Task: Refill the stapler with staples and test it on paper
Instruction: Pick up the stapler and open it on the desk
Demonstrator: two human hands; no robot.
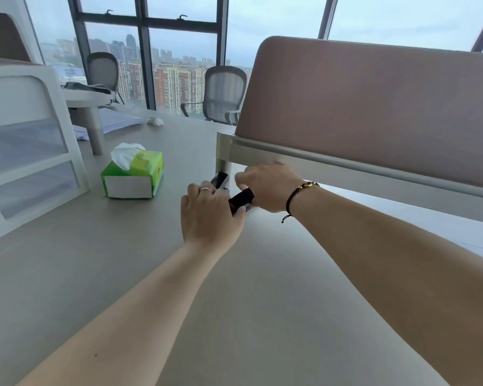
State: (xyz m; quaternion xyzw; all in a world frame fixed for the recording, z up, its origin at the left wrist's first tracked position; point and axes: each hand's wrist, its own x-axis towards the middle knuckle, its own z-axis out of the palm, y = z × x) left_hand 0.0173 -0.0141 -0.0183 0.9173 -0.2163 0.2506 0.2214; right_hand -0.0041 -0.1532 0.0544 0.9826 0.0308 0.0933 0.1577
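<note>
Both hands on the stapler, right by the divider leg

The black stapler (241,200) sits low over the desk (101,263), just in front of the partition (374,107) leg, right of the tissue box (133,174). Its long axis runs diagonally, near end toward the right hand (268,188), which is wrapped around it. The left hand (209,215) curls over the far end; can't tell how tight. A shiny part (220,179) sticks up behind.

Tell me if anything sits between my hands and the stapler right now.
Nothing visible does. Both hands are already on the stapler: the left hand covers its near end and the right hand grips the black body. The tissue box sits off to the left, apart from them.
</note>
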